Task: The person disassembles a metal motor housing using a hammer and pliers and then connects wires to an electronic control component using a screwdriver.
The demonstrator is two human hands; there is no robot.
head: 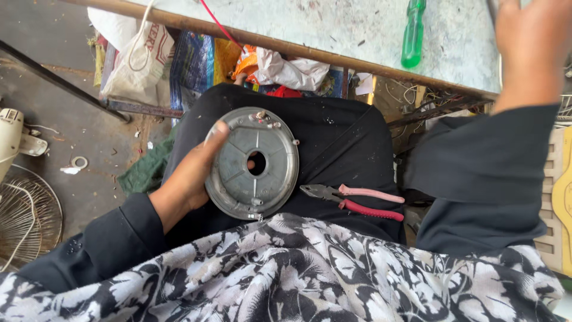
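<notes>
My left hand (190,173) holds a round grey metal plate (253,164) with a centre hole and small terminals on its upper rim, resting it on my lap. A fingertip shows through the hole. My right hand (527,42) is raised to the upper right over the worktable (357,27), its fingers cut off by the frame edge, so its grip is hidden. Pliers with pink-red handles (351,200) lie on my black-clothed lap, to the right of the plate.
A green-handled screwdriver (412,33) lies on the stained table. Bags and crumpled wrappers (196,59) are stuffed under the table edge. A fan guard (24,220) and a cream fan part (12,137) sit on the floor at left.
</notes>
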